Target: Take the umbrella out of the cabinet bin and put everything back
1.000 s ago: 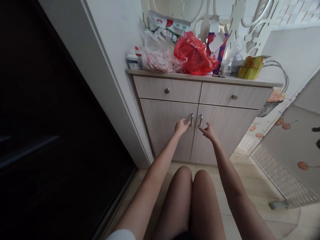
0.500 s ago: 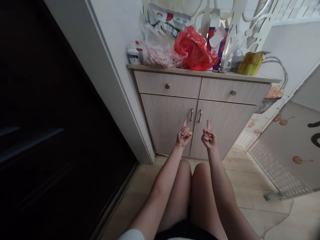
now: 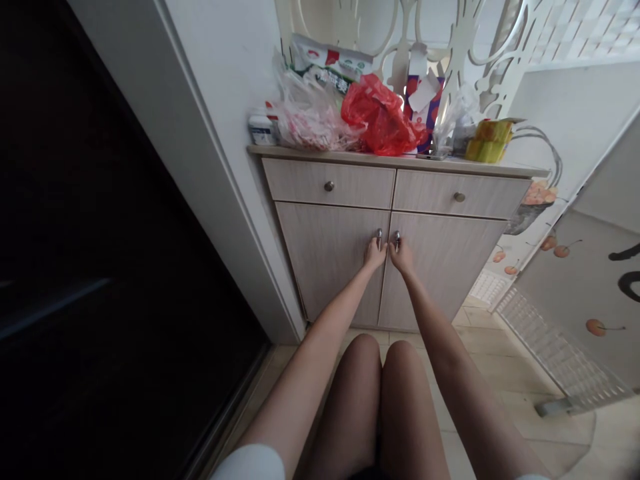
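Observation:
A pale wood cabinet (image 3: 330, 267) stands against the wall with two drawers above two closed doors. My left hand (image 3: 374, 254) is closed round the metal handle (image 3: 379, 236) of the left door. My right hand (image 3: 400, 255) is closed round the handle (image 3: 397, 237) of the right door. Both arms reach straight forward over my knees, and the two hands almost touch at the middle seam.
The cabinet top carries a red plastic bag (image 3: 383, 120), clear bags (image 3: 310, 120), a small white tub (image 3: 261, 130) and a yellow-green pack (image 3: 487, 140). A dark doorway (image 3: 100, 267) opens at left. A glass panel with cherry prints (image 3: 585, 300) leans at right. The floor is tiled.
Half a second ago both hands were held back from the doors with index fingers pointing up. Now they have moved forward and closed on the two door handles.

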Demonstrator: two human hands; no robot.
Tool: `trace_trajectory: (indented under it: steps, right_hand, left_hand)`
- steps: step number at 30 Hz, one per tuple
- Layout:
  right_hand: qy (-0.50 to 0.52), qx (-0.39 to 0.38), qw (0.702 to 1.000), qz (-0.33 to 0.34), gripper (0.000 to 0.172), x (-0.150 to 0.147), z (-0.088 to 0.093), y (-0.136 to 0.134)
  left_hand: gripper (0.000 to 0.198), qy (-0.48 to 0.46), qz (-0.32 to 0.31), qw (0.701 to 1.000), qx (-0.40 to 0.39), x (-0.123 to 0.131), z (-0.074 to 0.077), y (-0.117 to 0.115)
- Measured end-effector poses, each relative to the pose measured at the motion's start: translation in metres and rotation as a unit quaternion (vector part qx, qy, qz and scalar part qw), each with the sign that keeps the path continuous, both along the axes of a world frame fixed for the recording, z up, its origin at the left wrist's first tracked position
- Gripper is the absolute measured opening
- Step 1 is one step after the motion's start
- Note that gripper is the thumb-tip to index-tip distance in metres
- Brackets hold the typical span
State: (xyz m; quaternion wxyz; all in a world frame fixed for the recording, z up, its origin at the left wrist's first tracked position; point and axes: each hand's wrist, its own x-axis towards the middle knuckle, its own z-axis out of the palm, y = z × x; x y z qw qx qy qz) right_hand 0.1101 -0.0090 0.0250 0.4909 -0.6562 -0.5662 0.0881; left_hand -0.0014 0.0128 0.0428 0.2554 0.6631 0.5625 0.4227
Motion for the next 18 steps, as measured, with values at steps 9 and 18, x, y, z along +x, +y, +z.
trace_trajectory:
  steps: [9,18]
  right_hand:
    - [0.044,0.076,0.996,0.029,0.034,0.007,-0.032,-0.053]
    - [0.089,0.156,0.983,-0.023,0.03,0.037,-0.051,-0.186]
  left_hand:
    - [0.022,0.006,0.04,0.995,0.094,-0.026,-0.037,-0.062]
    - [0.02,-0.047,0.156,0.965,0.208,-0.089,-0.065,-0.136]
